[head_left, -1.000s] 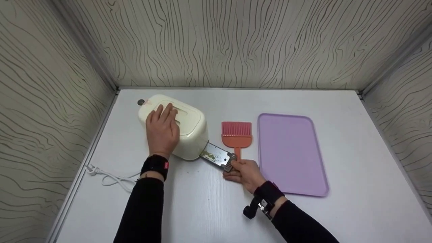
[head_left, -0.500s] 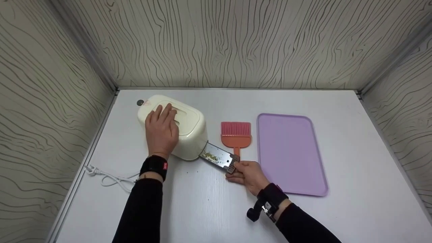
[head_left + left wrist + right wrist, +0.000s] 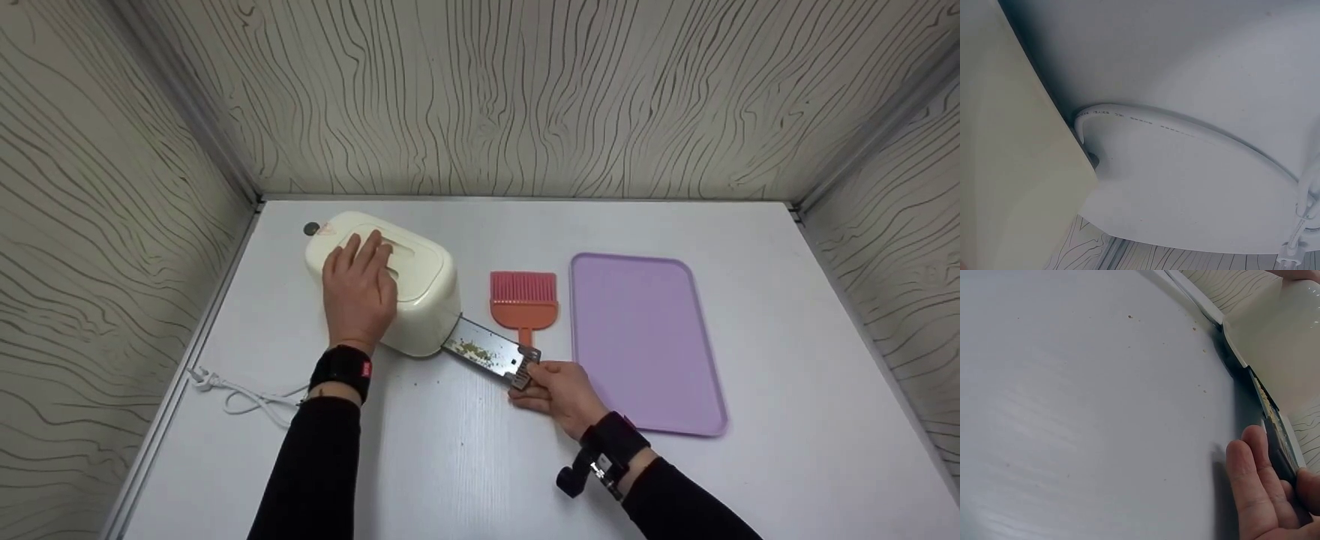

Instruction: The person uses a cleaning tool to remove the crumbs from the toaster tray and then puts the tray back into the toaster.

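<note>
A cream toaster (image 3: 429, 319) stands at the left of the white table, with a lid-like panel and slots on top. My left hand (image 3: 358, 300) rests on its top, fingers spread. My right hand (image 3: 566, 394) pinches the dark grip at the end of a metal crumb tray (image 3: 489, 346), thumb above and fingers below. The tray sticks out of the toaster's right lower end and carries yellowish crumbs; its inner part is hidden inside. In the right wrist view the crumb tray (image 3: 1268, 405) shows edge-on, just above the table. The left wrist view shows only the toaster's side (image 3: 1022, 152) and cord.
An orange brush (image 3: 523, 304) with pink bristles lies behind my right hand. A flat purple tray (image 3: 646, 345) lies to the right. The white power cord (image 3: 259, 397) and its plug (image 3: 202, 379) lie at the left edge. Small crumbs (image 3: 1130, 316) dot the table.
My right hand has moved slightly right and toward me, drawing the crumb tray further out of the toaster. My left hand stays on the toaster's top.
</note>
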`<state>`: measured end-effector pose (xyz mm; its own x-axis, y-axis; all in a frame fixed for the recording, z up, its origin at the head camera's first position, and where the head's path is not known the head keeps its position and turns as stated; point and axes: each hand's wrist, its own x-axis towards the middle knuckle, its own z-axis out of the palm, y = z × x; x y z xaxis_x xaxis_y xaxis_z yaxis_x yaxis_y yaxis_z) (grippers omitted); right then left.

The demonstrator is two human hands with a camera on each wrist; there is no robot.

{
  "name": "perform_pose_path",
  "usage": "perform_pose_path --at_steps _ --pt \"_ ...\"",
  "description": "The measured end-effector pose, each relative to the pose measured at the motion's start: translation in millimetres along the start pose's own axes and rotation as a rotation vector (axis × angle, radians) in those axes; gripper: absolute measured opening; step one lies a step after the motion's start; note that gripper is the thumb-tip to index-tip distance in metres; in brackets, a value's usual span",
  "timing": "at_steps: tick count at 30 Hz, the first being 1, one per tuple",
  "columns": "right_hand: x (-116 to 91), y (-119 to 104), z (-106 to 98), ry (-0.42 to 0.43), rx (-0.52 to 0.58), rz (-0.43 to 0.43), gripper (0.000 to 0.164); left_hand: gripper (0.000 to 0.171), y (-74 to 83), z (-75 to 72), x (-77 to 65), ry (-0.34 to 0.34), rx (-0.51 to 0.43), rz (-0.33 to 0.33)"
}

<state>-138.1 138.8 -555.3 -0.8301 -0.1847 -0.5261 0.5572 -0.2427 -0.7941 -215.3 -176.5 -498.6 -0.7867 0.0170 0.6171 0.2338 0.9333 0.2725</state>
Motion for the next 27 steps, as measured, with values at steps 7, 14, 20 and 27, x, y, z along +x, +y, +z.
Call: perform_pose_path --at_steps 7,14,20,27 --pt "-2.5 -1.0 -5.7 0.022 -0.01 -0.002 0.026 0.046 1.2 -0.3 -0.2 -0.003 -0.008 -0.014" --pt "-5.5 -1.8 -10.4 0.035 0.002 0.009 0.025 0.045 1.9 -1.0 -0.1 -0.008 -0.008 -0.015" --pt "-9.2 -3.3 -15.2 0.031 -0.002 -0.001 0.025 0.046 3.1 -3.8 -0.3 -0.023 -0.006 -0.021" --pt "-13.7 -6.9 -22.7 0.052 -0.016 -0.018 0.025 0.046 4.8 -7.3 1.2 -0.07 -0.008 -0.027"
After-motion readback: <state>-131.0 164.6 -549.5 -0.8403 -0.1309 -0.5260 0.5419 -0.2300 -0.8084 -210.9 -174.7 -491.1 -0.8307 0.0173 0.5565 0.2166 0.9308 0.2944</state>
